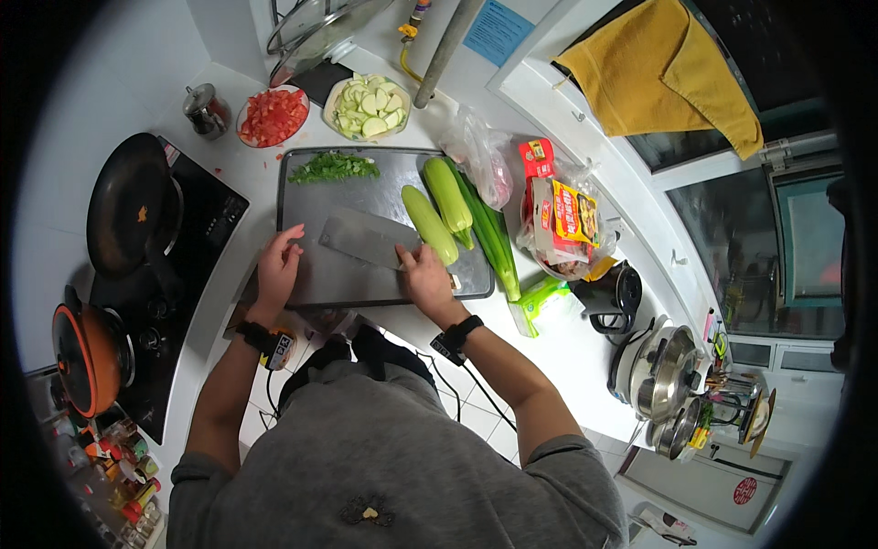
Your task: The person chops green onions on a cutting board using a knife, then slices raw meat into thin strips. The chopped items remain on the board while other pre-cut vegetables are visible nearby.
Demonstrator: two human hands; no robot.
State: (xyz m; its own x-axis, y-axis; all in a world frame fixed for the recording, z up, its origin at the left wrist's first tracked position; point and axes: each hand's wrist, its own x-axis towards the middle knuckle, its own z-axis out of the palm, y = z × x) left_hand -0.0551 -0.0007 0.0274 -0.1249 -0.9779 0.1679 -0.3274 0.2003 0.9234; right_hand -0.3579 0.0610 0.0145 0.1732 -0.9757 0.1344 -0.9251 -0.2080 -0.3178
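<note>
My right hand point(428, 280) grips a broad cleaver point(367, 235), whose blade points left and lies flat over the cutting board point(322, 274). At the board's left edge, my left hand point(277, 273) is empty, with its fingers apart. Chopped green herbs point(334, 167) form a strip along the far side of the board. Two pale green zucchini, a nearer one point(429, 223) and a farther one point(447, 195), rest at the right, just beyond my right hand. A small white piece with a brown edge point(454, 281), too small to identify, shows beside that hand.
Behind the board stand a plate of diced tomato point(273, 117) and a bowl of sliced zucchini point(367, 106). Long green stalks point(490, 237) overlap the board's right edge. A black cooktop point(206, 199) with a frying pan point(130, 206) and an orange pot point(89, 360) is left; a black kettle point(614, 295) is right.
</note>
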